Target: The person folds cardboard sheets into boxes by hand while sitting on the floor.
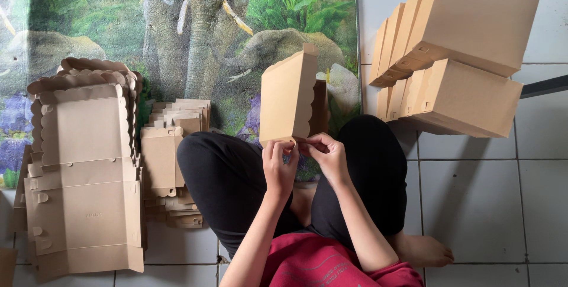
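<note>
Cardboard box (288,99) upright above hands; left hand (279,167), right hand (324,152) pinch its bottom edge.

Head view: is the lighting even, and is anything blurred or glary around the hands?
Head view: soft, even daylight, no glare on the white floor tiles; both hands and the half-folded cardboard box are sharp; only faint shadows under the stacked finished boxes.

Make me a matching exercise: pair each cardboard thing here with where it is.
1. half-folded box
2. finished boxes
3. flat scalloped sheets
4. smaller flat pieces

a. stacked on the white tiles, far right
b. piled at far left
c. held in both hands, left hand, right hand
d. beside the black-trousered knee

Pairs: 1-c, 2-a, 3-b, 4-d
</note>
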